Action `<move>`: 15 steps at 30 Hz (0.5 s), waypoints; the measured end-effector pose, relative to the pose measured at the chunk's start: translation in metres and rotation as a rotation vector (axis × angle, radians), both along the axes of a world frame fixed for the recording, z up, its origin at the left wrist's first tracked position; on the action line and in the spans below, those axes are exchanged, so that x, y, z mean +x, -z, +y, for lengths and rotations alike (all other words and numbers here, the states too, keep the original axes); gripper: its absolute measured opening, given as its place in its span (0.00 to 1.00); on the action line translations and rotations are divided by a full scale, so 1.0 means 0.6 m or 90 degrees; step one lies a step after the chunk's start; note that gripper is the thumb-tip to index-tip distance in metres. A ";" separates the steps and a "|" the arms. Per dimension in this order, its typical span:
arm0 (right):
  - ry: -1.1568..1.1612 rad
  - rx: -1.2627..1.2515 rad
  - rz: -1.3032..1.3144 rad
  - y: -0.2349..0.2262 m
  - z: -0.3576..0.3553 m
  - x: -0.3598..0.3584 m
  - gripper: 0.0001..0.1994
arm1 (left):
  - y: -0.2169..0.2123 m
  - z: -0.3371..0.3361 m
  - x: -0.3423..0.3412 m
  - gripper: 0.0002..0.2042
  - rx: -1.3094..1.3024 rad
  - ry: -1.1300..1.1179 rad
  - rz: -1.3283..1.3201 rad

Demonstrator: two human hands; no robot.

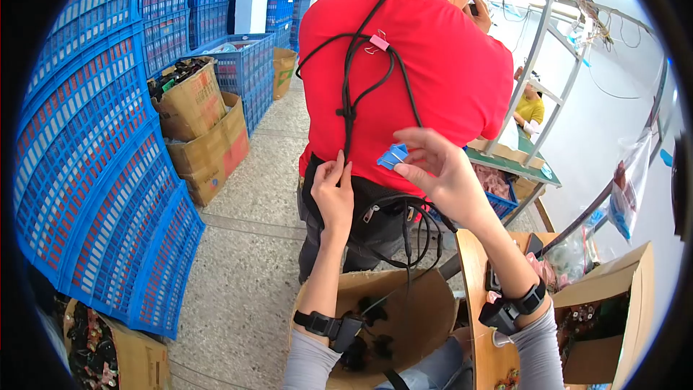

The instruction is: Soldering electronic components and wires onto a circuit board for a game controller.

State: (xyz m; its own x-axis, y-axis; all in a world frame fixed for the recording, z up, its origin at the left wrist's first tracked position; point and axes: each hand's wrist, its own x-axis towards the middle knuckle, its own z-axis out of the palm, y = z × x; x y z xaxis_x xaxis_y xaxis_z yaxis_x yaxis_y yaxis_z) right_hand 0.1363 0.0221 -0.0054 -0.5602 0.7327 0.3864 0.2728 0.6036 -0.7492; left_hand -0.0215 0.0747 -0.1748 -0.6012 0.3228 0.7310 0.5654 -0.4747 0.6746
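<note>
Right in front of me stands a person in a red shirt (433, 65), back turned. Black cables (349, 90) hang down the shirt, gathered by a pink binder clip (379, 42) between the shoulders. My left hand (333, 195) pinches the cables near the waist, thumb and fingers together. A blue binder clip (393, 157) sits between the thumb and fingers of my right hand (449, 177), close to the shirt and just right of the cables. Below both hands is a black waist bag (386, 209) with zippers, and looped cable (426, 245) dangles beside it.
Tall stacks of blue plastic crates (94, 144) line the left, with cardboard boxes (209, 152) beside them. An open cardboard box (426, 300) with dark pieces lies beneath my arms. To the right are a wooden table (498, 361), another carton (635, 318) and a metal-framed workbench (538, 173).
</note>
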 end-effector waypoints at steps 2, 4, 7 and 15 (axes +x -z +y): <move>-0.016 0.049 0.016 -0.002 0.003 0.000 0.16 | 0.003 0.000 -0.005 0.15 0.005 0.015 -0.029; -0.004 0.094 0.002 0.002 0.009 -0.009 0.16 | 0.008 0.000 -0.007 0.15 0.009 0.027 -0.061; -0.001 0.132 -0.023 0.003 0.019 -0.027 0.16 | 0.014 0.000 -0.008 0.14 0.024 0.058 -0.127; -0.040 0.401 -0.171 -0.024 0.038 -0.091 0.17 | 0.010 -0.009 -0.021 0.15 0.045 0.316 -0.445</move>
